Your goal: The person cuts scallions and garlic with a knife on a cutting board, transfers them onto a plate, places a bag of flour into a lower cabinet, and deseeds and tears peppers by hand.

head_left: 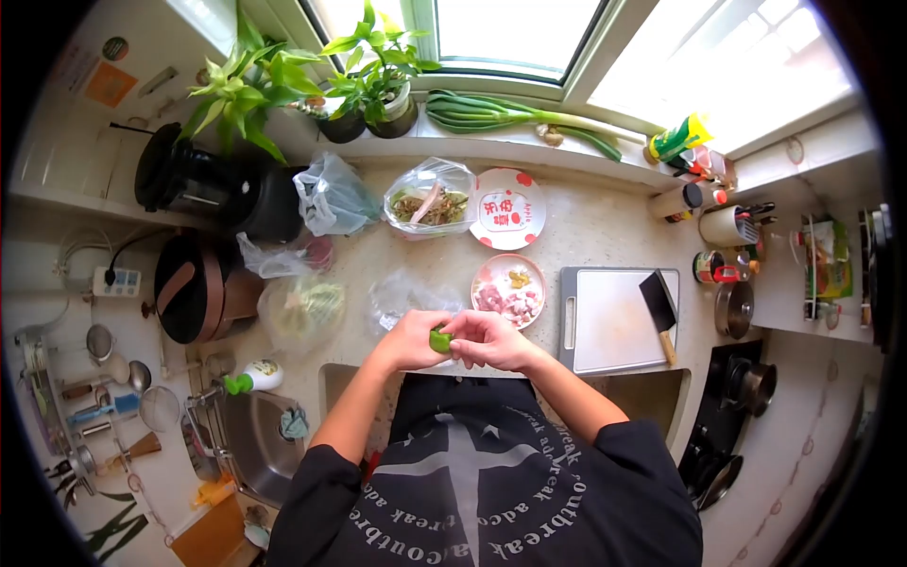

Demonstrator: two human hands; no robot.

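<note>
A small green pepper (439, 341) is held up between my two hands, close to my body at the counter's front edge. My left hand (414, 339) is closed around it from the left. The fingers of my right hand (493, 341) pinch its right side. Just beyond my hands lies a crumpled clear plastic bag (402, 295). A plate (482, 275) with chopped pinkish-white meat and a little yellowish heap stands behind my right hand. To its right a cleaver (657, 302) rests on a white cutting board (605, 321).
An upright red-and-white plate (510, 222) and a bag of scraps (430, 210) are at the back. More plastic bags (335, 197) stand left of them. A sink (269, 444) with a spray bottle (255, 377) is at the left; a stove (718, 406) is at the right. Scallions (491, 113) lie on the sill.
</note>
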